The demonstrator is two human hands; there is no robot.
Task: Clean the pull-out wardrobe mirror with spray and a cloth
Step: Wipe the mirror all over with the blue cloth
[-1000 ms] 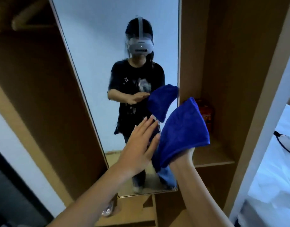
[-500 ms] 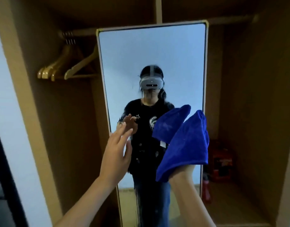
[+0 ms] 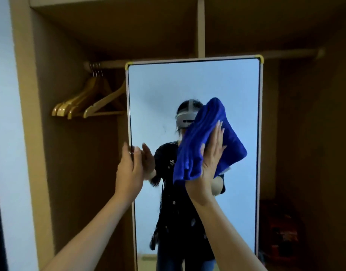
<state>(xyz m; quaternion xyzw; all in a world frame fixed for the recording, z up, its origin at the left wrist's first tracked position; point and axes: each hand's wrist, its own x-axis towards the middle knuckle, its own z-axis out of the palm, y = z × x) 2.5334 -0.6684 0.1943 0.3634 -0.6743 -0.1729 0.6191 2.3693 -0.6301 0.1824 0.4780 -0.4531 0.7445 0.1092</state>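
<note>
mirror (image 3: 193, 90) upright, pulled out of wardrobe (image 3: 60, 153), between hangers (image 3: 86, 106) and right bay | right hand (image 3: 209, 163) flat, fingers straight, pressing cloth (image 3: 205, 137) to glass mid-height, likely to wipe | left hand (image 3: 130, 167) on left frame edge, fingers lightly wrapped (probably steadying panel) | spray not visible
</note>
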